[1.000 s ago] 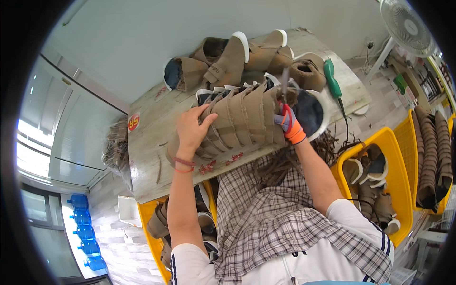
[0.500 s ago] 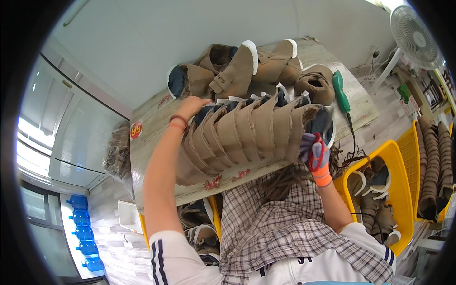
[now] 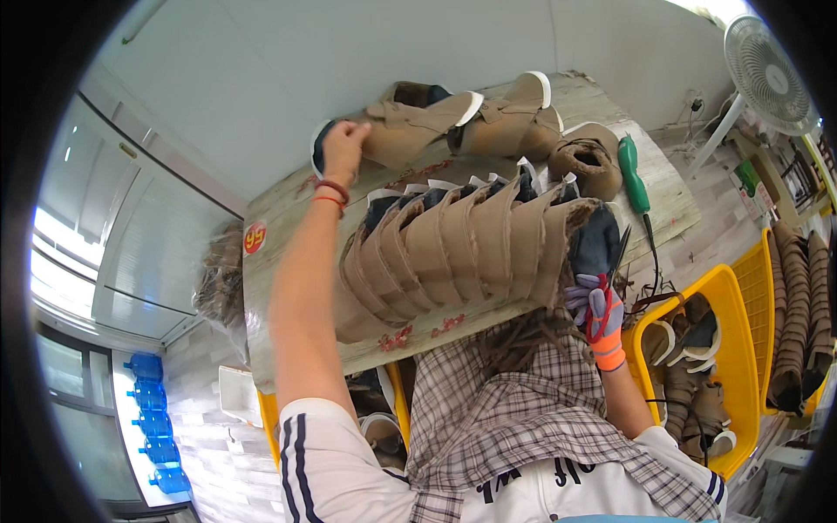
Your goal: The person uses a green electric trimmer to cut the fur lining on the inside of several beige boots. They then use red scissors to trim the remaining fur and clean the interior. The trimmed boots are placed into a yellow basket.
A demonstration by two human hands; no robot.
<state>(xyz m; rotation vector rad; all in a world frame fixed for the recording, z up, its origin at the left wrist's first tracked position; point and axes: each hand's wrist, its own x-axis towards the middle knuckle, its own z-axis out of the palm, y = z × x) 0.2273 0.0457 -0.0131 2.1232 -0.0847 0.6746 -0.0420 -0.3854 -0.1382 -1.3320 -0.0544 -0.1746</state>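
Observation:
At the back of the table, my bare left hand has its fingers closed on the shaft end of a brown boot with a white toe edge, lying on its side. My right hand, in a grey and orange glove, grips red-handled scissors. Their dark blades point up past the right end of a row of nested brown boots. Those boots overlap one another, with frayed shaft edges and dark blue and white parts along the far side.
More brown boots stand behind the row. A green corded hand tool lies on the table at the right. Yellow baskets holding footwear stand at the right. A fan is at the far right.
My left hand has moved from the left end of the row up to the boot behind it. That boot has tipped from leaning upright to lying flatter. The scissors stay in my right hand.

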